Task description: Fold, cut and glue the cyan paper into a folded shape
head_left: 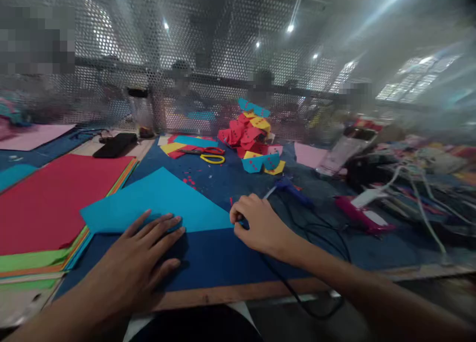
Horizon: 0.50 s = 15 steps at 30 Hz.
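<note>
A folded sheet of blue paper (159,198) lies on the dark blue tabletop, its fold edge toward me and a point at the top. My left hand (148,253) rests with spread fingers on its lower left part, the fingertips on the paper. At the sheet's right corner, my right hand (256,223) is curled, thumb and forefinger pinched on that corner. Beyond the sheet are scissors with red handles (213,150) and yellow handles (212,159).
Stacked coloured sheets, red on top (63,198), lie at left beside a black phone (116,145). A pile of cut red, yellow and blue pieces (247,131) stands behind. A blue glue gun (295,191), its cable and a magenta packet (362,214) are at right.
</note>
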{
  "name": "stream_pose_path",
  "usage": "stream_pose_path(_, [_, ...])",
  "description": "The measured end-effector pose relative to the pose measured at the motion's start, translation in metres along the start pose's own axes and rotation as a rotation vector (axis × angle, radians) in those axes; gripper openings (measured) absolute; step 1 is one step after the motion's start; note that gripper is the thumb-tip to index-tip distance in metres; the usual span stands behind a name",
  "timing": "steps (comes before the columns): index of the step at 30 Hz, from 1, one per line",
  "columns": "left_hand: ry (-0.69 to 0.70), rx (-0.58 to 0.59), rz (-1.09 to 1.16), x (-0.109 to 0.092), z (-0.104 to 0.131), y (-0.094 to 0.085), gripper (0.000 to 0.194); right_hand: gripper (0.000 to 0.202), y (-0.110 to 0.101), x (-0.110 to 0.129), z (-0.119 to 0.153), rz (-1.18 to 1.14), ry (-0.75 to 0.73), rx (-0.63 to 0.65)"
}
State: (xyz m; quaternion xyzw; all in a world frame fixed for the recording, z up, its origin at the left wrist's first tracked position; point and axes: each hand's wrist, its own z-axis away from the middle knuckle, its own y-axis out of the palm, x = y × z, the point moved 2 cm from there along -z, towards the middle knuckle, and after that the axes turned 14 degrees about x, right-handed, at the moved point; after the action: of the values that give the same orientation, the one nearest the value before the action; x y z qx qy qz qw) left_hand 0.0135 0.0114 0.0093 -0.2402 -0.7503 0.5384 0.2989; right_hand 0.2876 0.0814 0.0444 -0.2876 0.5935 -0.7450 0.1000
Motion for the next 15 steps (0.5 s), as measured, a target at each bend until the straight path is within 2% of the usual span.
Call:
stream_pose_path(9, [-0.03,0.015,0.113,0.005,0.001,0.005,0.039,0.026,-0.004,-0.008,0.003,-0.018,0.014,0.02])
stream_pose_path(15, [-0.11,0.092,0.215,0.007,-0.001,0.006,0.035,0.027,-0.017,-0.005,-0.004,-0.142,-0.177,-0.083])
